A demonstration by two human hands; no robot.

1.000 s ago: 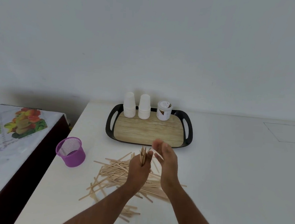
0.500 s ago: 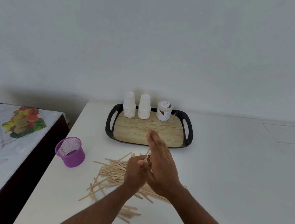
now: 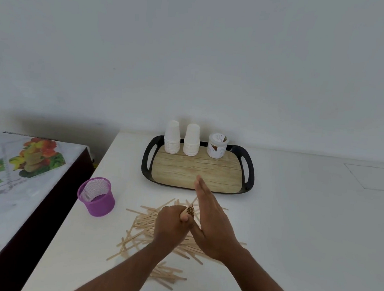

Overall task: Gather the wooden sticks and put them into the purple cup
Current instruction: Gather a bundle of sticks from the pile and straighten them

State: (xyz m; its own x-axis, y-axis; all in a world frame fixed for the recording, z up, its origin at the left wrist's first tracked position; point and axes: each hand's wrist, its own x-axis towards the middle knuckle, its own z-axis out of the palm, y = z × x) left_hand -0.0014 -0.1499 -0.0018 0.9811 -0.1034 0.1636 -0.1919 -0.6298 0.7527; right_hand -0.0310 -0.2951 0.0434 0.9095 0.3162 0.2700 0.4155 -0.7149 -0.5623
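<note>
White table point(image 3: 294, 235), left hand point(image 3: 171, 224) clenched round stick bundle point(image 3: 189, 210), mostly hidden, flat right hand point(image 3: 212, 223) released beside it, covering scattered wooden sticks point(image 3: 143, 222).

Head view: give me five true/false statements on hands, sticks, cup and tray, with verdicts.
1. The left hand grips a bundle of sticks. True.
2. The right hand is curled into a fist. False: its fingers are straight, palm flat by the bundle's ends.
3. The purple cup already holds sticks. False: only its mesh wall and floor show inside.
4. Many loose sticks lie on the white table. True.
5. The tray holds three stacks of white cups. False: two stacks of white cups and one lidded tub stand there.
</note>
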